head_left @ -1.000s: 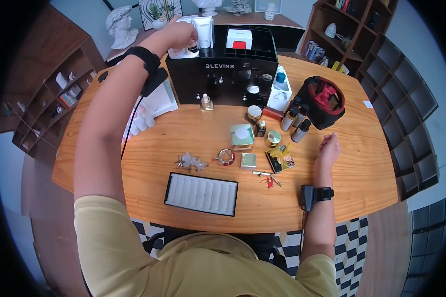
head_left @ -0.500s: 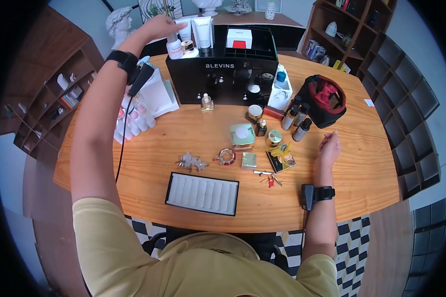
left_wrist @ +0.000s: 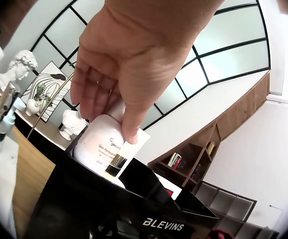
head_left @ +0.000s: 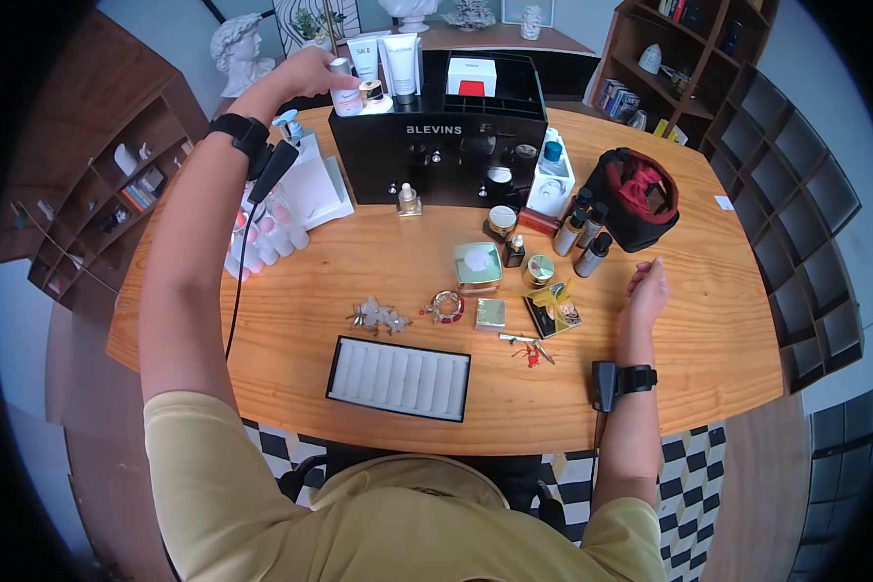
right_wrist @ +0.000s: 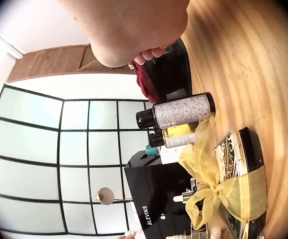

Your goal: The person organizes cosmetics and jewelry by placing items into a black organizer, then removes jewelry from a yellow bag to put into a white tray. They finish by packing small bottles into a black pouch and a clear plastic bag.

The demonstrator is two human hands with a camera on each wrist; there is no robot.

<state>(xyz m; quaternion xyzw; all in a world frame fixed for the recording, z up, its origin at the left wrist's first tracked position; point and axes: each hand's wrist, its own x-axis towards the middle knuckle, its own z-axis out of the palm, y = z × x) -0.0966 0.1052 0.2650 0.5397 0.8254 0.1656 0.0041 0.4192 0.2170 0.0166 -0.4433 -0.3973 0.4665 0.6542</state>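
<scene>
So the left hand is back over the far-left corner of the black BLEVINS organizer, after swinging out to the left half a second ago. Now it has its fingers curled round the neck of a rounded white bottle, which sits in or just above the top-left compartment, next to a small dark-capped jar. I can't tell from these shots whether the bottle's base is resting down or hanging a bit above. My read is it's being dealt with right at that slot, not carried across the table. The left arm is stretched long and high across the wooden table, wrist strap up, palm facing down over the bottle.

Moving right: the ring tray, the little jars and the yellow-ribboned box haven't budged. The right hand is parked where it was, resting on its edge on the table, fingers loosely curled, holding nothing, near the dark-capped bottles and well apart from the left.
</scene>
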